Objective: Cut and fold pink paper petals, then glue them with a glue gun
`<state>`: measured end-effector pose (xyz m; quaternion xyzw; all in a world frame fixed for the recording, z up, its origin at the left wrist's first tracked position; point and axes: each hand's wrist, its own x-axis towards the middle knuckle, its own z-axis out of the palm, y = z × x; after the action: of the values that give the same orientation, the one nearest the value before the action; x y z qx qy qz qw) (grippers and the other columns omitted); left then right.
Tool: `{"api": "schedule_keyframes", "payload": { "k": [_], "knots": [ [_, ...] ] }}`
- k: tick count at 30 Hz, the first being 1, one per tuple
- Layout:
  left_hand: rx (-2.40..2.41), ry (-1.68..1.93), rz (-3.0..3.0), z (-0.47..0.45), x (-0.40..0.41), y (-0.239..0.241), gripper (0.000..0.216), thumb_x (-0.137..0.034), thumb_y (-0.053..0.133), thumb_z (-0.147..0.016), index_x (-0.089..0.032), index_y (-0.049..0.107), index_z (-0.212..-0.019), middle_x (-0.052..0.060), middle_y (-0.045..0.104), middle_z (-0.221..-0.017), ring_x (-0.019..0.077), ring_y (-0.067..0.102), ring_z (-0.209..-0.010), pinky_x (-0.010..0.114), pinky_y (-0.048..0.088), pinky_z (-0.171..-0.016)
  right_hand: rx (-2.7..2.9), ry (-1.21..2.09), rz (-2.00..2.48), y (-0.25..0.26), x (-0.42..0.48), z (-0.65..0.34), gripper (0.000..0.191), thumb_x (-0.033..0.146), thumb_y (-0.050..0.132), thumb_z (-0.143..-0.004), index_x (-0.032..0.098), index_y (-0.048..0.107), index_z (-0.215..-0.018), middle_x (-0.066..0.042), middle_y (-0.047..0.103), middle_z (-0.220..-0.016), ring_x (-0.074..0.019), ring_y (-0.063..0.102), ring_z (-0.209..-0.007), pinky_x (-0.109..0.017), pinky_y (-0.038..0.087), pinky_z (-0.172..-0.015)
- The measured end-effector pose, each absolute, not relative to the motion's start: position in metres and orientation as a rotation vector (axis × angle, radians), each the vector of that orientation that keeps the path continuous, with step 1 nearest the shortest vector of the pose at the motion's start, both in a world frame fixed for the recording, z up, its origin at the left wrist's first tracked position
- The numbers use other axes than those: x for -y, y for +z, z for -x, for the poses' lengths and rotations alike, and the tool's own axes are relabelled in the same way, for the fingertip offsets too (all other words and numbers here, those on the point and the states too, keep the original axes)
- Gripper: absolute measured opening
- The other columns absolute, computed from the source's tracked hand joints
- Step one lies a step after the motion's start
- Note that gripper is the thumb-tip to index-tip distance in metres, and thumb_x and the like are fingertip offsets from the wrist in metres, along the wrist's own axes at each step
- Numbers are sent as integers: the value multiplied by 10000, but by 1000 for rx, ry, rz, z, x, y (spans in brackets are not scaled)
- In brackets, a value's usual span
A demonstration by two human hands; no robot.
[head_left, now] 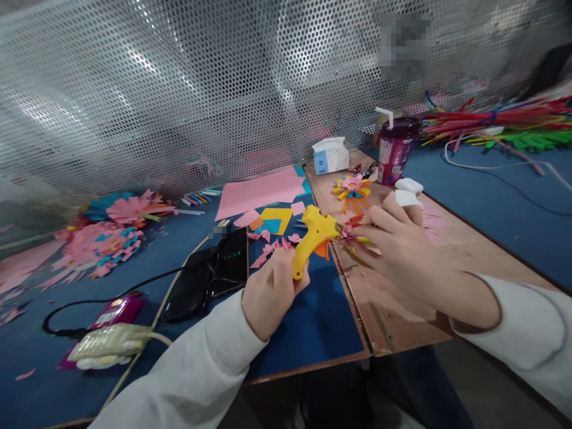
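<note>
My left hand (273, 289) is wrapped round the handle of a yellow hot glue gun (319, 229), close to its orange trigger (322, 250). The gun's nozzle points right, toward the fingers of my right hand (400, 253). Those fingers are closed on a small piece with red, pink and yellow strips (353, 225), which is right at the nozzle; its full shape is partly hidden by the fingers. Behind the gun lie yellow paper (283, 218) and pink paper scraps (268, 253). A paper flower (352, 186) rests on the brown board beyond my right hand.
To the left lie a black phone (230, 262), a power strip (111, 345) with cables, and a heap of paper flowers (111, 238). A purple cup (395, 149) with a straw, a tissue pack (330, 156) and bundled pipe cleaners (496, 122) stand or lie toward the back right.
</note>
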<state>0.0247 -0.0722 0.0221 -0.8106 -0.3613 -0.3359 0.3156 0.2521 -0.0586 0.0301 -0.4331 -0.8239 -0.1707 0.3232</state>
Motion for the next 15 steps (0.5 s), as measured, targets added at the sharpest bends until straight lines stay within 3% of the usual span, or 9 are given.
{"api": "schedule_keyframes", "payload": {
  "k": [15],
  "knots": [
    [931, -869, 2099, -24, 72, 21, 209, -241, 577, -821, -150, 455, -964, 9, 593, -666, 120, 621, -572, 187, 478, -493, 2149, -394, 1161, 31, 54, -249, 183, 298, 532, -887, 205, 629, -763, -63, 559, -813, -229, 443, -826, -373, 308, -726]
  ]
}}
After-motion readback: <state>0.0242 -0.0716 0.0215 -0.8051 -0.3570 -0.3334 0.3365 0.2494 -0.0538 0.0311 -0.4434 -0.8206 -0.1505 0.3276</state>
